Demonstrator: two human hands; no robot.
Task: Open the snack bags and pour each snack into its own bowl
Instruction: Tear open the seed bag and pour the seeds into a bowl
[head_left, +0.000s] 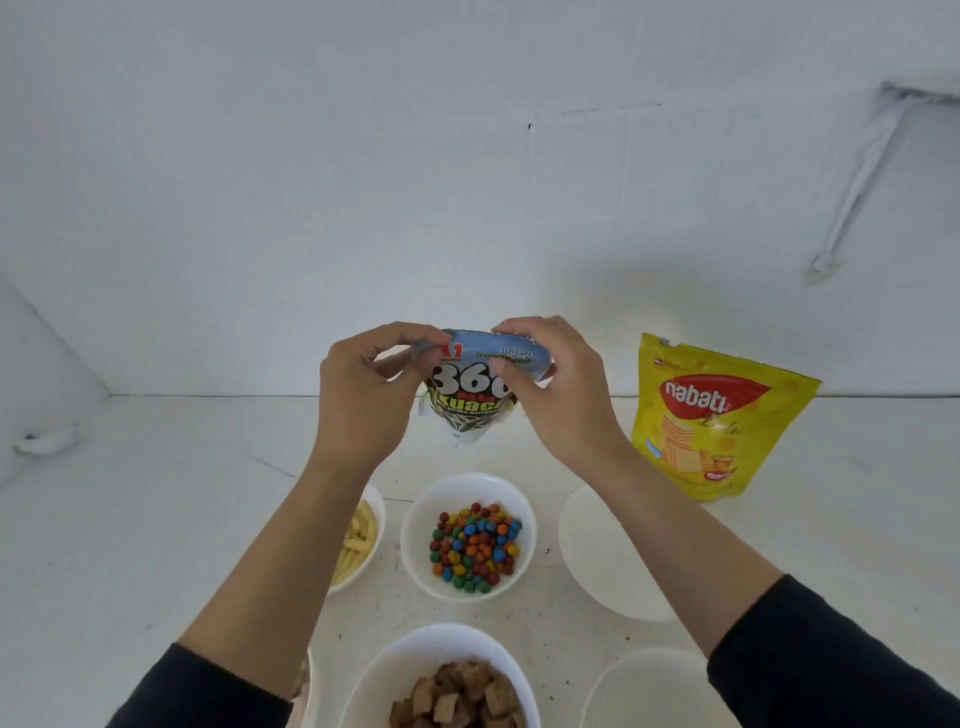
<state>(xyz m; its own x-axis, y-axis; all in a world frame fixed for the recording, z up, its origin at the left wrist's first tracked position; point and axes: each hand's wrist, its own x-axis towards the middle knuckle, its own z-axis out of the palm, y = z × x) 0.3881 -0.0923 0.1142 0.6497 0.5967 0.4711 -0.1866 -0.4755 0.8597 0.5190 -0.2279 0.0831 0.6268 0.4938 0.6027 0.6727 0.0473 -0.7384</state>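
Black-and-white foil snack bag (470, 397), blue top strip: looks sealed, held over counter's back middle. Left hand (363, 395) and right hand (558, 387) pinch its top. Three filled white bowls (411, 540), two empty bowls (592, 551); yellow foil pouch (719, 421) looks unopened.

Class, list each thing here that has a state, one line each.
Kuaci bag: held up, top pinched.
Left hand: pinching bag top.
Right hand: pinching bag top.
Nabati bag: upright, looks sealed.
Candy bowl: filled.
Stick-snack bowl: holds snack.
Brown-snack bowl: filled.
Back right bowl: empty.
Front right bowl: empty.
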